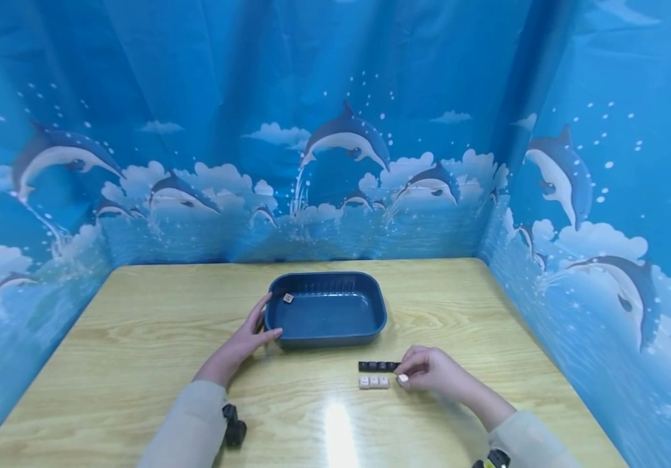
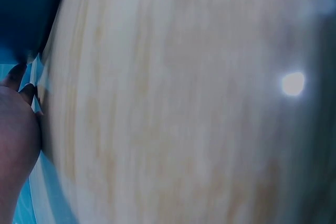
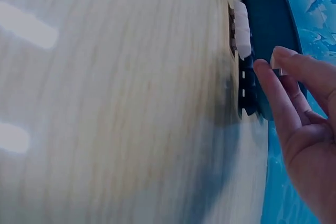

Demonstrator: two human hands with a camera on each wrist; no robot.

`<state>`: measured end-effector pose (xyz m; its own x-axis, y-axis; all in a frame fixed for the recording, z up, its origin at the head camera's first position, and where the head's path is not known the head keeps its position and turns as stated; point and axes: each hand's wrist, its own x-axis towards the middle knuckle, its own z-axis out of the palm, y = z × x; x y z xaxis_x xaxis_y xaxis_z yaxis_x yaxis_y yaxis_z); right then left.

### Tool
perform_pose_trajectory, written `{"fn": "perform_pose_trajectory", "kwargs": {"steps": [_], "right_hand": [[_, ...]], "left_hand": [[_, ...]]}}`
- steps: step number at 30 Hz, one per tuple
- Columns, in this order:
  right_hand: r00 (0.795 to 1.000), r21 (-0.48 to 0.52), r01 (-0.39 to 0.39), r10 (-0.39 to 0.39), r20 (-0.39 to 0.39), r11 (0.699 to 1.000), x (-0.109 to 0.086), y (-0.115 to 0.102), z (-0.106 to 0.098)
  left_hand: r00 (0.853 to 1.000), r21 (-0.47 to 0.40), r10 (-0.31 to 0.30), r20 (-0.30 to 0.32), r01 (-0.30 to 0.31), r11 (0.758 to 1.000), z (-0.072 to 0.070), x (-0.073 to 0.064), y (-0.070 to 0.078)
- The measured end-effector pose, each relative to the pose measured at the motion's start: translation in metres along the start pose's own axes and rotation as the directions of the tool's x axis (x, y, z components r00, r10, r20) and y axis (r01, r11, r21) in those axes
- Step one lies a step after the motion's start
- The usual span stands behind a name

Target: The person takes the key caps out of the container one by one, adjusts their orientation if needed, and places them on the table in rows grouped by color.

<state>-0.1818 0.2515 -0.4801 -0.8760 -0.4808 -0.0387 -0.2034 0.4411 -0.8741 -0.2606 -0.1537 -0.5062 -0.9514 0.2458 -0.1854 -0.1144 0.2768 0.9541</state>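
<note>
My right hand [image 1: 431, 370] pinches a white keycap [image 1: 403, 378] between thumb and fingertips, just right of a short row of white keycaps [image 1: 373, 382]. Behind that row lies a row of black keycaps [image 1: 377, 366], its right end partly covered by my fingers. A dark blue rectangular tray [image 1: 326, 341] stands farther back. My left hand [image 1: 247, 337] rests against the tray's left side, thumb and fingers spread at the rim. One light keycap [image 1: 288, 298] lies inside, near the tray's left wall. In the right wrist view the pinched keycap is mostly hidden by fingers.
The wood-grain table [image 1: 154, 338] bears everything and reflects a bright light near its front. A blue curtain [image 1: 218, 130] printed with dolphins hangs behind it and along both sides. A dark device [image 1: 234, 426] is worn on the left wrist.
</note>
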Motion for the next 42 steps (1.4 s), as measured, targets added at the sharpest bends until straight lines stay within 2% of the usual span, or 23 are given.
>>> {"fn": "perform_pose_trajectory", "kwargs": {"steps": [3, 6, 10, 14, 17, 23, 33, 42], "right_hand": [[0.999, -0.003, -0.02, 0.02, -0.034, 1.0, 0.0, 0.0, 0.004], [0.991, -0.011, -0.09, 0.088, -0.106, 0.996, -0.002, 0.0, 0.01], [0.955, -0.014, -0.219, 0.211, -0.211, 0.976, -0.005, -0.002, 0.019], [0.925, 0.008, -0.274, 0.265, -0.272, 0.962, -0.006, -0.003, 0.026], [0.922, 0.02, -0.266, 0.261, -0.287, 0.964, -0.007, -0.003, 0.029], [0.93, -0.015, -0.228, 0.213, -0.299, 0.974, -0.005, 0.001, 0.033], [0.922, -0.021, -0.246, 0.228, -0.314, 0.969, -0.002, 0.003, 0.039], [0.921, -0.039, -0.245, 0.22, -0.32, 0.969, 0.0, 0.004, 0.042]], "left_hand": [[1.0, -0.009, -0.004, 0.0, 0.004, 1.0, 0.0, 0.0, 0.0], [1.0, -0.012, 0.001, 0.011, -0.001, 1.0, 0.0, -0.001, 0.002], [1.0, -0.016, -0.001, 0.017, 0.002, 1.0, 0.0, -0.002, 0.004], [1.0, -0.008, -0.005, 0.021, 0.005, 1.0, -0.001, -0.002, 0.005], [1.0, -0.005, -0.005, 0.018, 0.005, 1.0, -0.001, -0.001, 0.004], [1.0, -0.007, 0.003, 0.016, -0.003, 1.0, -0.001, 0.001, 0.0], [1.0, -0.019, 0.018, 0.006, -0.018, 1.0, -0.002, 0.003, -0.002], [1.0, 0.002, -0.011, 0.002, 0.011, 1.0, -0.002, 0.003, -0.001]]}}
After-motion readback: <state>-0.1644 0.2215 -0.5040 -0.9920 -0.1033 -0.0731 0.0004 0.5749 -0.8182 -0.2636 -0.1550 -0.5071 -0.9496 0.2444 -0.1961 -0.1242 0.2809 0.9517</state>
